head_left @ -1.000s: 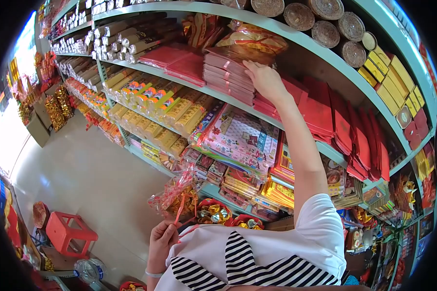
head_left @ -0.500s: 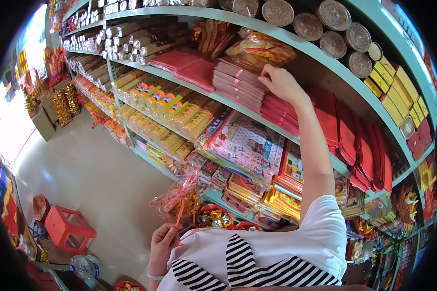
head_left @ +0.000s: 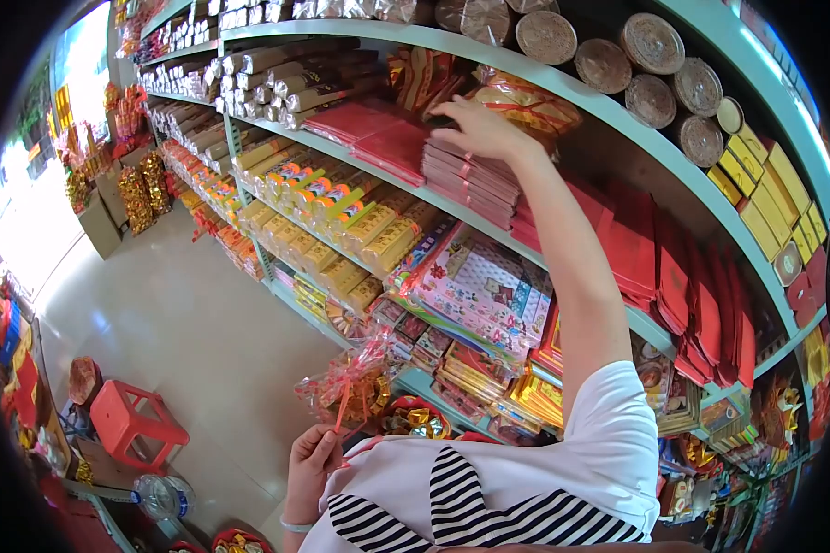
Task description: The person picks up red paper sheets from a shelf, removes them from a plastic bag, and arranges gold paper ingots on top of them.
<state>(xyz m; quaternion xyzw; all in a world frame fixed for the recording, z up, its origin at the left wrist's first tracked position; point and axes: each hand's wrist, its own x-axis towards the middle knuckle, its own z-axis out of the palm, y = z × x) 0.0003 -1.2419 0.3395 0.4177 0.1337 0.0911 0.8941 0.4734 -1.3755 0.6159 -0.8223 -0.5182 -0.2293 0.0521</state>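
My left hand is closed low in front of my chest, pinching the red strip of a clear plastic bag with red print and golden things inside. Up on the shelf, my right hand reaches over a stack of dull pink paper packets tied with pink bands. Its fingers are apart and hold nothing visible. Flat red packets lie to the left of that stack. Behind the hand sits a gold and red plastic-wrapped bundle, partly covered by the hand.
Red envelopes overhang the shelf edge on the right. Round brown coils and yellow boxes fill the shelf above. Yellow wrapped packs line a lower shelf. A red plastic stool stands on the floor at left.
My right hand has moved left, from the right edge of the pink packets to above them, and its fingers have spread. My left hand still holds the bag; the view has shifted slightly.
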